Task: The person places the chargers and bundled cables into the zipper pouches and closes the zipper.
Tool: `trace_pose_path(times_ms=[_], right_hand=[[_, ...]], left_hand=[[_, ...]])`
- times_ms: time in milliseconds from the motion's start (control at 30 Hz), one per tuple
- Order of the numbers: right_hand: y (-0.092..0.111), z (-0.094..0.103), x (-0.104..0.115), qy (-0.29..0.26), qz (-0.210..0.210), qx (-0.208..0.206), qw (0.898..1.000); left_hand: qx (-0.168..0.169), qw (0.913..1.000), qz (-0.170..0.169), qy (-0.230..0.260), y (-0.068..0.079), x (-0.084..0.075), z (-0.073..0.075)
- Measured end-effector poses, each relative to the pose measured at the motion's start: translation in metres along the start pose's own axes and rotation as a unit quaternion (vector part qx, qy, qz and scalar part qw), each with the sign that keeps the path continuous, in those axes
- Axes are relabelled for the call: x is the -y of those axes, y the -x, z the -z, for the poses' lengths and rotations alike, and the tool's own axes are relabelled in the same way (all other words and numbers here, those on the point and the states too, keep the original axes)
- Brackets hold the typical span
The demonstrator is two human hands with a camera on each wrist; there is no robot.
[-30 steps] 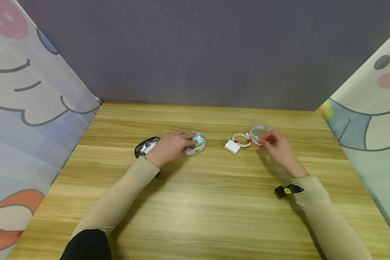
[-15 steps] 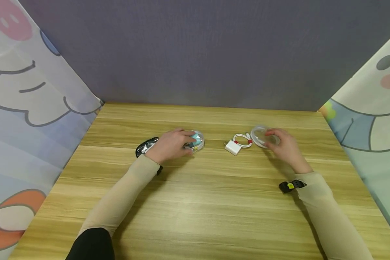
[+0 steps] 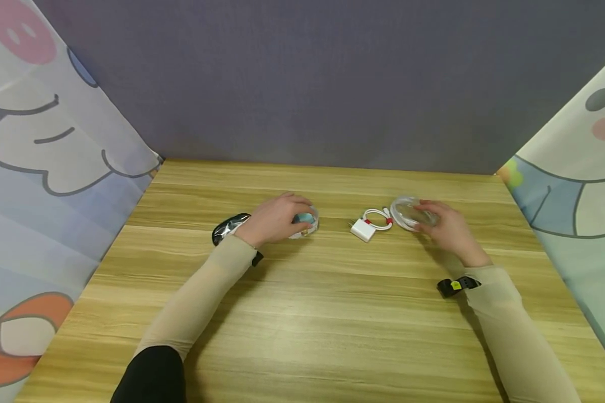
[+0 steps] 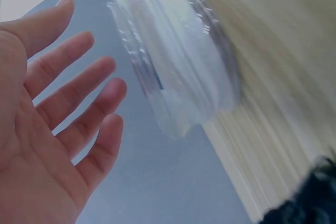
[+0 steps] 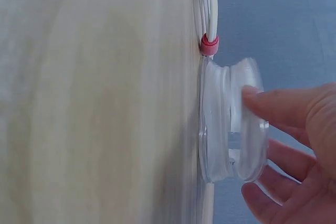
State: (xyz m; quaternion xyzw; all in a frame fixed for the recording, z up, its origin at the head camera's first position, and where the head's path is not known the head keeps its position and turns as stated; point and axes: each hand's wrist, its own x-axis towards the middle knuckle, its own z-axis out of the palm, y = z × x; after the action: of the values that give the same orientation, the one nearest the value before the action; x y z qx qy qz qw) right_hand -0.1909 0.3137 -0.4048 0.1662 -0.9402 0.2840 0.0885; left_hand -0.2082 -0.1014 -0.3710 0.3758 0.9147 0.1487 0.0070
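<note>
My right hand (image 3: pixel 450 226) is at the right end of the row, thumb and fingers around a clear round plastic case (image 3: pixel 404 218). In the right wrist view the thumb lies over the case's (image 5: pixel 215 129) near side and the other fingers pass behind it. My left hand (image 3: pixel 274 219) arches beside another clear round case (image 3: pixel 312 223) with something teal inside. The left wrist view shows the hand's fingers (image 4: pixel 79 93) spread and loosely bent, apart from that case (image 4: pixel 178 56).
A white charger (image 3: pixel 363 229) with a coiled white cable (image 3: pixel 378 219) and red ties lies between the two cases. Left of my left hand is a shiny black oval item (image 3: pixel 227 228), partly covered. A grey panel (image 3: pixel 307 84) stands behind the wooden table (image 3: pixel 312 313).
My right hand has shifted right, from pinching the right case's edge to spanning it. My left hand has gone from fingers lying on the teal-filled case to arching beside it.
</note>
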Motion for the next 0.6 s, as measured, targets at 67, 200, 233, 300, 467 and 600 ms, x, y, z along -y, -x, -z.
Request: trace_pose_path(times_ms=[67,200,233,300,467,600], right_hand=[[0.0,0.0,0.0,-0.004,-0.007,-0.006,1.0],[-0.002,0.001,-0.001,-0.012,-0.015,-0.021,1.0],[-0.002,0.001,-0.001,-0.012,-0.015,-0.024,1.0],[-0.002,0.001,-0.001,-0.014,-0.014,-0.032,0.999],[-0.002,0.0,0.001,-0.011,-0.008,-0.055,0.998],[-0.002,-0.001,0.002,-0.006,-0.009,-0.07,0.997]], left_hand=[[-0.002,0.9999,-0.006,0.014,-0.005,-0.001,0.0],[0.0,0.9987,-0.002,0.05,-0.017,-0.002,0.0],[0.003,0.9982,0.002,0.06,-0.02,-0.003,0.0],[0.008,0.9972,0.007,0.074,-0.026,-0.005,0.0],[0.022,0.9939,0.011,0.108,-0.043,-0.012,-0.003],[0.031,0.989,0.015,0.144,-0.058,-0.015,-0.009]])
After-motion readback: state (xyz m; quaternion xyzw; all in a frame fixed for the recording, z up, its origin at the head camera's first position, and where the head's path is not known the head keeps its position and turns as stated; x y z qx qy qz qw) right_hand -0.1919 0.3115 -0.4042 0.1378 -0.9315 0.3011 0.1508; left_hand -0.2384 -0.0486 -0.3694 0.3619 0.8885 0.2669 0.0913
